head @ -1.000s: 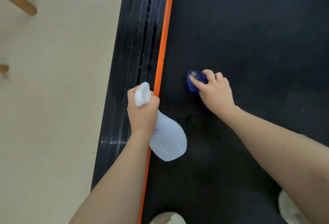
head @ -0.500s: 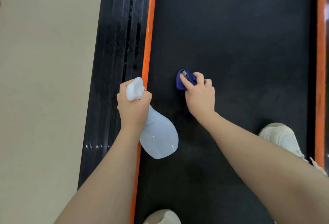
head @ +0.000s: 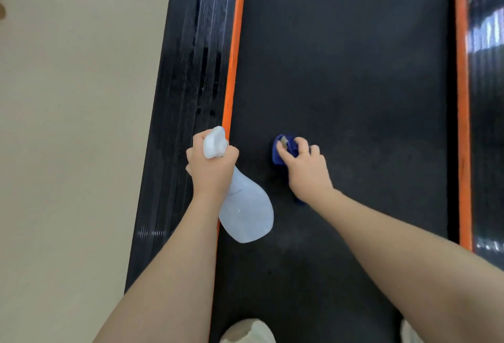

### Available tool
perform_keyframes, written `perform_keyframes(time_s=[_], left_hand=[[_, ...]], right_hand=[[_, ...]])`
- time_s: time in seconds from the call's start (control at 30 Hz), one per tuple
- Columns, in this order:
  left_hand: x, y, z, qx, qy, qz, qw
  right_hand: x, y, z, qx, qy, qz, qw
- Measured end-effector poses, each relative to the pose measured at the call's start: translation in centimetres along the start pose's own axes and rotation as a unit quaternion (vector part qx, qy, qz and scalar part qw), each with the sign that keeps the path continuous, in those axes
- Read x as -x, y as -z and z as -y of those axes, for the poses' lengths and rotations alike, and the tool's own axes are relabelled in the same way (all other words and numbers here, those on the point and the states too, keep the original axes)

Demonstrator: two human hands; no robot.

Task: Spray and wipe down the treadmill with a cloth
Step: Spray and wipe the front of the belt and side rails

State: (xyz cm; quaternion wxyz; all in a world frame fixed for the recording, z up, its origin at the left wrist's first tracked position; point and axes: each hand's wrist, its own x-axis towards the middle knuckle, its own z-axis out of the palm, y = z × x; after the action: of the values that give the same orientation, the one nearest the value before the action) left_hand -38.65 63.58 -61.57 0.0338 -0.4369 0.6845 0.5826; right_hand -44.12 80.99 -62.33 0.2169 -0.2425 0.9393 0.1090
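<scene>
The black treadmill belt (head: 349, 75) runs away from me between two orange strips. My left hand (head: 211, 168) grips the neck of a translucent white spray bottle (head: 246, 214), its nozzle pointing forward over the left orange strip (head: 234, 51). My right hand (head: 306, 171) holds a bunched blue cloth (head: 282, 151) down on the belt, fingers curled over it. Most of the cloth is hidden under the hand.
A ribbed black side rail (head: 188, 97) borders the left strip, with beige floor (head: 76, 124) beyond it. The right orange strip (head: 462, 97) and a glossy rail run along the far right. My light shoes (head: 246, 331) stand on the belt at the bottom edge.
The view has shifted, bringing the right orange strip into sight. Both hands stay in about the same spot on the belt, the cloth still under my right hand. The right shoe has dropped to the bottom edge.
</scene>
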Motion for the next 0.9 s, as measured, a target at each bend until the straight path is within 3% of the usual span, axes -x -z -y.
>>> perform_keyframes(time_s=[0.1, 0.17, 0.23, 0.3, 0.37, 0.43, 0.5, 0.53, 0.57, 0.63, 0.7, 0.73, 0.8, 0.9], left_hand=[[-0.1, 0.1, -0.6, 0.006, 0.008, -0.002, 1.0], [-0.1, 0.1, -0.6, 0.006, 0.001, -0.009, 1.0], [0.1, 0.0, -0.4, -0.006, -0.007, -0.016, 1.0], [0.5, -0.1, -0.3, -0.017, -0.008, -0.023, 1.0], [0.7, -0.2, -0.4, -0.025, -0.007, -0.037, 0.999], [1.1, -0.5, -1.1, -0.029, -0.01, -0.05, 0.998], [1.9, -1.3, -1.9, -0.019, -0.024, -0.056, 0.998], [2.3, -1.7, -2.3, -0.014, -0.041, -0.051, 0.998], [2.8, -2.2, -2.6, -0.012, -0.057, -0.043, 0.997], [3.9, -3.1, -3.2, -0.022, -0.082, -0.015, 0.996], [4.8, -4.1, -3.5, -0.043, -0.106, 0.025, 0.993], [5.2, -4.7, -3.7, -0.056, -0.113, 0.049, 0.991], [5.7, -5.9, -4.0, -0.087, -0.114, 0.084, 0.986], [5.8, -7.6, -4.6, -0.124, -0.102, 0.082, 0.984]], right_hand=[[0.1, -0.5, 1.4, 0.012, 0.199, 0.011, 0.98], [-0.9, -1.0, -0.8, 0.055, 0.235, -0.044, 0.969], [-1.3, -1.5, -3.9, 0.023, 0.103, -0.107, 0.989], [-1.3, -1.8, -5.8, -0.033, -0.091, -0.074, 0.993], [-0.9, -2.0, -5.1, -0.045, -0.158, -0.034, 0.986], [-0.3, -1.5, -3.2, -0.071, -0.05, -0.095, 0.992], [-0.2, -2.1, -3.2, -0.037, 0.16, -0.084, 0.983], [-0.9, -2.0, -4.2, -0.01, 0.225, -0.069, 0.972], [-1.9, -1.8, -5.4, 0.0, 0.235, -0.082, 0.969], [-3.7, -1.5, -8.2, -0.017, 0.101, -0.115, 0.988], [-4.4, -1.7, -11.4, -0.045, -0.084, -0.09, 0.991], [-4.2, -1.8, -12.9, -0.053, -0.136, -0.065, 0.987], [-3.1, -1.8, -15.1, -0.043, -0.156, -0.041, 0.986], [-2.3, -1.5, -15.2, -0.016, -0.07, -0.061, 0.996]])
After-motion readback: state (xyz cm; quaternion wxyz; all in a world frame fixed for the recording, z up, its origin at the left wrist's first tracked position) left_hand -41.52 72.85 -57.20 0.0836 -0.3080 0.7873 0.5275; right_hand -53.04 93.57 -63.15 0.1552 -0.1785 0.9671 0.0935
